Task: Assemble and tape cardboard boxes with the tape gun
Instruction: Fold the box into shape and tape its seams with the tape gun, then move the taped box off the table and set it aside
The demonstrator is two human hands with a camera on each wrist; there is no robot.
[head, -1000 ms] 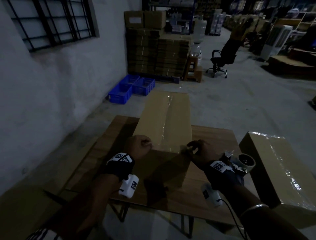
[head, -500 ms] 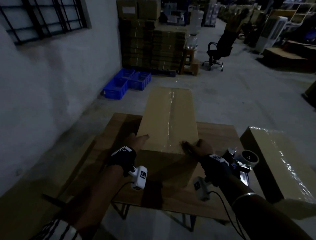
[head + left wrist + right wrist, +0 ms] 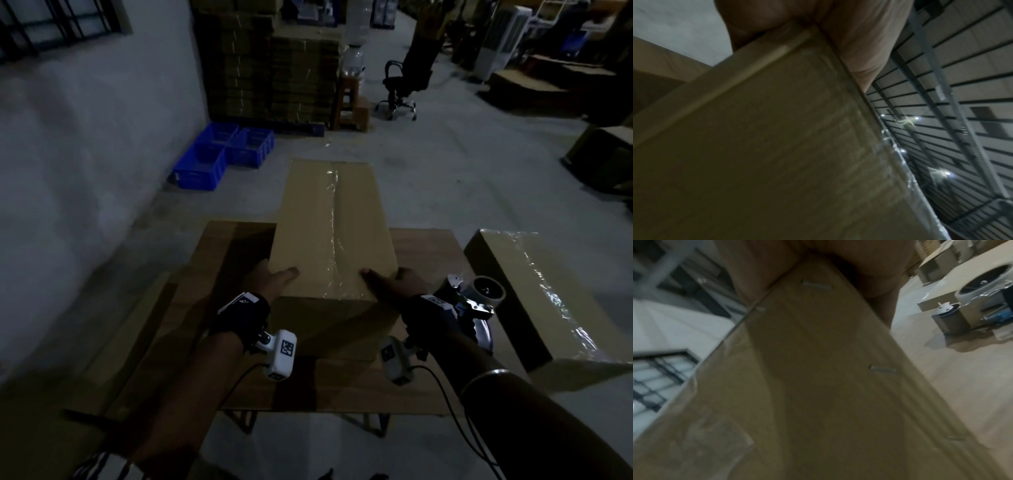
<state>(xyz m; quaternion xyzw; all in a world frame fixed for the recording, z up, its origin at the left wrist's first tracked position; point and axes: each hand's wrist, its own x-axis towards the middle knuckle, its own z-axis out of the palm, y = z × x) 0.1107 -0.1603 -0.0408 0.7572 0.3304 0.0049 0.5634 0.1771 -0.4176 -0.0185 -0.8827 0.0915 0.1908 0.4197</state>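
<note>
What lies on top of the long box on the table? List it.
On the long box, clear tape runs along the centre seam. The left hand and right hand grip its near corners, thumbs on top. Their fingers down the sides are hidden, as is anything inside.

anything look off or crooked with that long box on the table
The long brown cardboard box juts well past the far edge of the wooden table, and its clear centre tape looks wrinkled. No damage shows.

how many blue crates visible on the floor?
3, clustered on the floor by the left wall, ahead of the table: blue crates. More may hide behind the cardboard stack.
</note>
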